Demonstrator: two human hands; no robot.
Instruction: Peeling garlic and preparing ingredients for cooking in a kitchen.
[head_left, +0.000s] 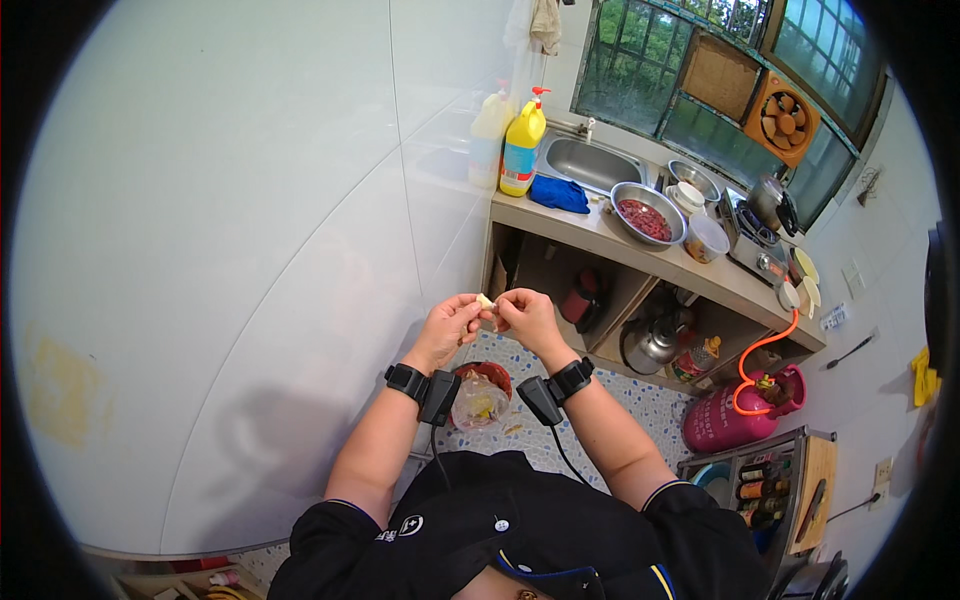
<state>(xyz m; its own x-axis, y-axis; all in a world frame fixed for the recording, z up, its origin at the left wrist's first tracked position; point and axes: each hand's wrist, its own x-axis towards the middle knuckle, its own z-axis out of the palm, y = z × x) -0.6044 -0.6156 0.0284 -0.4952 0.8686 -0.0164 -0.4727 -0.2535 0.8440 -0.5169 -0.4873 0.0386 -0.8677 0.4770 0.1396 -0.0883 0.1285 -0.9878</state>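
Between the fingertips of my left hand (448, 328) is a small pale piece, apparently a garlic clove (484, 301). My right hand (528, 318) meets it from the other side, thumb and forefinger pinched on a thin bit of what looks like its skin. Both hands are raised in front of the counter. Below them on the floor stands a red bin (504, 373) with a clear plastic liner and scraps inside. Each wrist wears a black strap with a cabled device.
On the counter (592, 227) are a metal bowl of red meat (643, 219), a blue cloth (559, 194), a yellow pump bottle (523, 146), a plastic tub (706, 238) and a gas stove (754, 244). A pink gas cylinder (731, 416) stands on the floor at right. White wall at left.
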